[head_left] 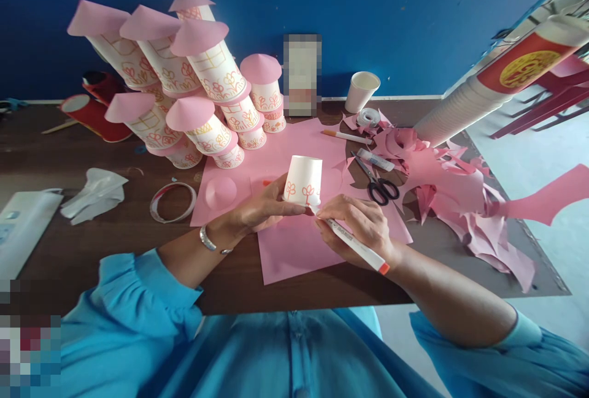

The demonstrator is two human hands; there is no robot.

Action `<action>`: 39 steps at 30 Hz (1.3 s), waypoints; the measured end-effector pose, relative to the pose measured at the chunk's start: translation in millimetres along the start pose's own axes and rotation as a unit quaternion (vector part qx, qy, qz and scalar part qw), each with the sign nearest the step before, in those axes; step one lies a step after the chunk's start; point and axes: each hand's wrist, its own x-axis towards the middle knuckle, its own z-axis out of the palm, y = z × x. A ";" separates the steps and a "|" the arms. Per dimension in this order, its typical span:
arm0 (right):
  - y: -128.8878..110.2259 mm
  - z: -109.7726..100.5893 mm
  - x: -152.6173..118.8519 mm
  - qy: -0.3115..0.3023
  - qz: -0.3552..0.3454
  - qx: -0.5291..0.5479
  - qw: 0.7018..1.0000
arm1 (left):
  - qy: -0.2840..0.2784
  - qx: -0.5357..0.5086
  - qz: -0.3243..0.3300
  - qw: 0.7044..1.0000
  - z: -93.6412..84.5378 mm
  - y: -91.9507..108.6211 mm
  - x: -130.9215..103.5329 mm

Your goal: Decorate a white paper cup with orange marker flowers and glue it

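In my left hand (267, 206) is a white paper cup (304, 178), held upside down, with fingers round its lower left side. Red outlined flowers run along the cup near its rim. My right hand (356, 226) grips a white marker (353, 243) with a red end cap, its tip by the lower right of the cup. Pink paper sheets (301, 251) lie beneath both hands. On them, left of the cup, rests a small pink paper cone (221, 194). An orange pen cap (267, 183) shows just behind my left fingers.
Cup towers with pink cone roofs (193, 113) stand at the back left. Scissors (383, 191), a glue stick (375, 159), another marker (346, 136) and pink paper scraps (460, 183) lie right. A tall cup stack (488, 91) leans there. A tape roll (172, 203) lies left.
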 end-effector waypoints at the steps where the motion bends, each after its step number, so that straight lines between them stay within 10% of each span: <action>1: 0.0 -0.2 0.0 0.000 -0.001 -0.001 1.000 | -0.001 0.001 0.001 1.000 0.2 0.2 -0.1; 39: -0.2 -0.4 0.6 -0.003 0.007 0.000 1.000 | -0.011 0.009 0.012 1.000 1.9 1.7 -0.9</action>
